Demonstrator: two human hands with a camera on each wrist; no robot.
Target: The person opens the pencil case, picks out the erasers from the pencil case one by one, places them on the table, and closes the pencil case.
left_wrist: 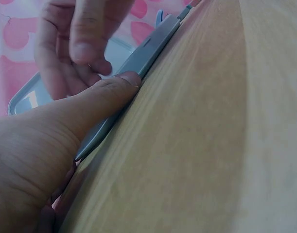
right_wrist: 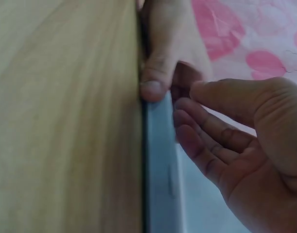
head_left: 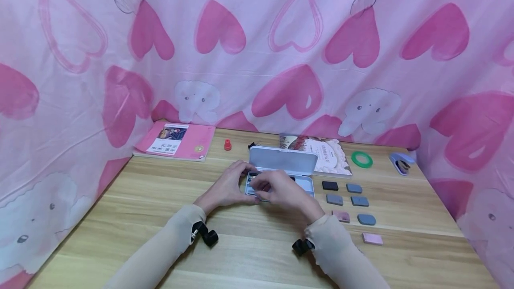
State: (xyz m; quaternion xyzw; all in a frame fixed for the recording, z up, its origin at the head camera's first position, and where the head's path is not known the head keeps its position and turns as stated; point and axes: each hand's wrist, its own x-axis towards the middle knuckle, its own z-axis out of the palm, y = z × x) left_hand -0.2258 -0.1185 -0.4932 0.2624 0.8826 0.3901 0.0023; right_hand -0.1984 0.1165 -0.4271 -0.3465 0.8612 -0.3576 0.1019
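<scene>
A grey-blue tin case (head_left: 307,185) lies open in the middle of the wooden table (head_left: 132,200), its lid (head_left: 281,160) standing up at the back. My left hand (head_left: 229,186) grips the case's left end, with the thumb (left_wrist: 104,94) pressed against its front edge (left_wrist: 138,53). My right hand (head_left: 281,190) hovers over the tray with loosely curved fingers (right_wrist: 201,131), and nothing shows between them. A dark piece lies in the tray's left part, mostly hidden by the hands. In the right wrist view the case rim (right_wrist: 160,160) runs beside the left thumb (right_wrist: 155,73).
Several grey, black and pink erasers (head_left: 347,200) lie in rows right of the case. At the back are a pink book (head_left: 176,140), a second book (head_left: 325,150), a red cap (head_left: 227,144), a green tape ring (head_left: 362,159) and a blue stapler (head_left: 401,163). Pink heart-printed cloth walls in the table.
</scene>
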